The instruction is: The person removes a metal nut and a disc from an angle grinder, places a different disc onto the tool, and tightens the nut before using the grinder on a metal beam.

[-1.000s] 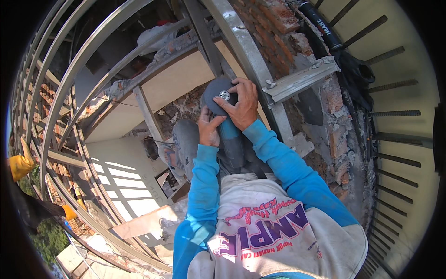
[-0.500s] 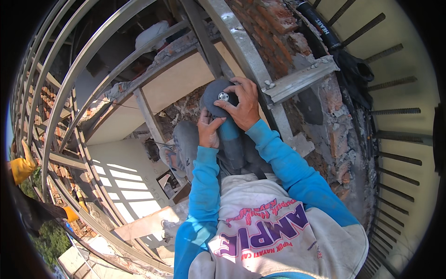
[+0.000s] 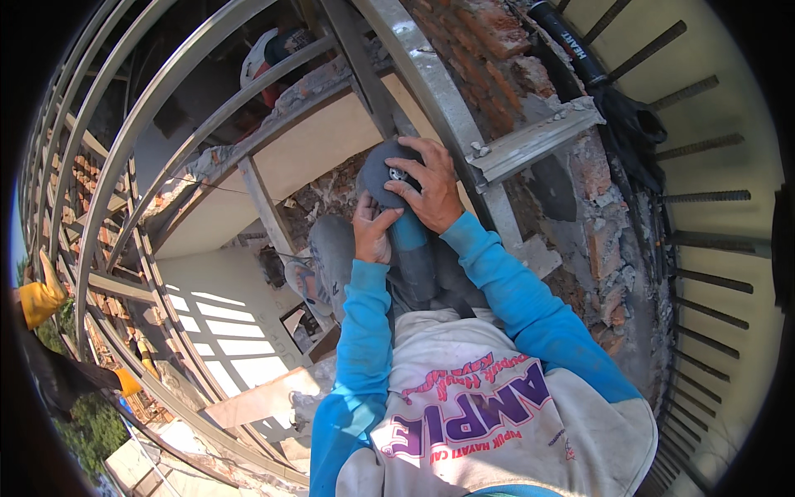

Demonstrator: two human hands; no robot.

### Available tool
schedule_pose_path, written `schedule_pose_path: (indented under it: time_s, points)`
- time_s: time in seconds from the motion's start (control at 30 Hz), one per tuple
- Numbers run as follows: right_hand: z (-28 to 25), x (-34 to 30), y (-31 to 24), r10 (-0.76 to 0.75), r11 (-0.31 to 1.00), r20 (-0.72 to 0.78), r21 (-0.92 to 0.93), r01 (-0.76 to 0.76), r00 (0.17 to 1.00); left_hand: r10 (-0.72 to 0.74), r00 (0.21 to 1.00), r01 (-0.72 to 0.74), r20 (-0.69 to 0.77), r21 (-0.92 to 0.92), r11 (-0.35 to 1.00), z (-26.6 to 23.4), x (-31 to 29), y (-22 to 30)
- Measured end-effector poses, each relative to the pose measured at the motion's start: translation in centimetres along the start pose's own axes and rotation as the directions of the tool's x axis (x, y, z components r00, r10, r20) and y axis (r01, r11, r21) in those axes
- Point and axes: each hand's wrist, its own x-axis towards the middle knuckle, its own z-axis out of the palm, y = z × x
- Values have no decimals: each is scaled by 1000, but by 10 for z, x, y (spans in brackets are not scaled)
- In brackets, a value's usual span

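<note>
An angle grinder [image 3: 409,248] with a blue and dark body stands between my legs, its round dark disc [image 3: 374,170] facing up. At the disc's centre sits a small silver locking nut [image 3: 397,175]. My right hand [image 3: 432,189] has its thumb and curled fingers closed around that nut, partly covering it. My left hand [image 3: 373,232] grips the grinder's head just below the disc, with its thumb over the near side. What its fingertips press on under the disc is hidden.
A steel beam [image 3: 431,83] runs beside my right hand, with a short metal channel [image 3: 538,141] jutting from it. Broken brickwork [image 3: 592,248] and protruding rebar [image 3: 704,199] lie to the right. Curved metal bars [image 3: 124,157] arch at left. Another person [image 3: 269,62] is lower down at the top.
My right hand's fingers have curled in and shifted slightly over the nut, covering more of it. My left hand stays put. The person at the top has moved, showing more of themselves.
</note>
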Motion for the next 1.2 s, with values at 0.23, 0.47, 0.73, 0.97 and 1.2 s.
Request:
schedule_pose_path:
  time_s: [0.23,0.47,0.73,0.97,1.2]
  points:
    - [7,-6,-4,109,994,-28,-5,-109,994,18,1000,-19,10,76,997,-2,2,-4]
    - [-6,-2,4,8,999,69,34,-11,998,22,1000,-22,6,29,999,-8,2,-6]
    - [1,-3,-7,128,991,-21,-36,-128,992,13,1000,-13,-2,32,999,-1,0,0]
    - [-6,-1,-4,10,999,8,-53,-9,1000,15,1000,-15,4,2,1000,-7,-1,-2]
    - [-4,-6,1,35,997,21,-74,-34,999,3,1000,-2,-17,15,1000,-1,-2,-1]
